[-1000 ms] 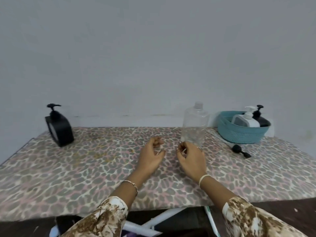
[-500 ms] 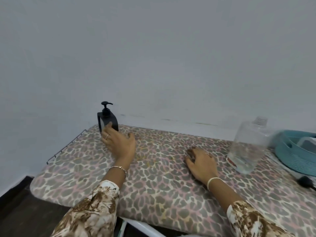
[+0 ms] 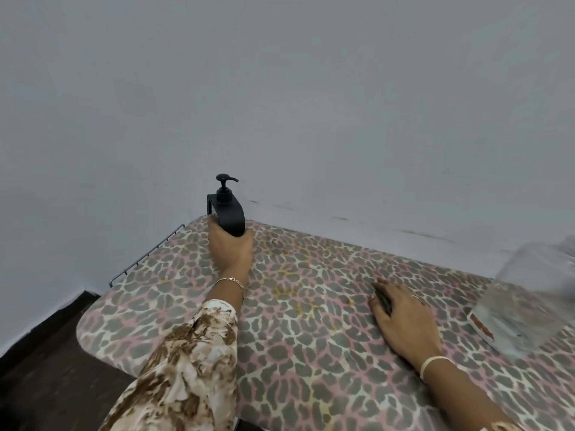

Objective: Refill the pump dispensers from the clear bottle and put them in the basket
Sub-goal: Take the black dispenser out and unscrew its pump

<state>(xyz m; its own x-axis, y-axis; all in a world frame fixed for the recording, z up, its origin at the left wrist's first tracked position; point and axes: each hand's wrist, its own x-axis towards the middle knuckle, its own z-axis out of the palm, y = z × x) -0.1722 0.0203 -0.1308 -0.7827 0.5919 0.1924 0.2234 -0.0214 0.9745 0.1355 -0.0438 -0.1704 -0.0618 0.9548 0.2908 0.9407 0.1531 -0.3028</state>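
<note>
A black pump dispenser (image 3: 229,209) stands upright at the far left corner of the leopard-print board (image 3: 311,337), close to the wall. My left hand (image 3: 231,248) reaches out and grips its lower body from the front. My right hand (image 3: 404,318) rests palm down on the board at mid right, fingers fairly flat. A dark patch shows under its thumb side; I cannot tell if it is an object. The clear bottle (image 3: 529,306) stands blurred at the right edge, to the right of my right hand. The basket is out of view.
A grey wall (image 3: 280,104) runs right behind the board. A thin wire rail (image 3: 146,253) sticks out at the board's left end. Dark floor (image 3: 46,368) lies below to the left.
My view swung left, so the basket dropped out of sight. My left hand went from touching the black dispenser to gripping it. My right hand stayed on the board.
</note>
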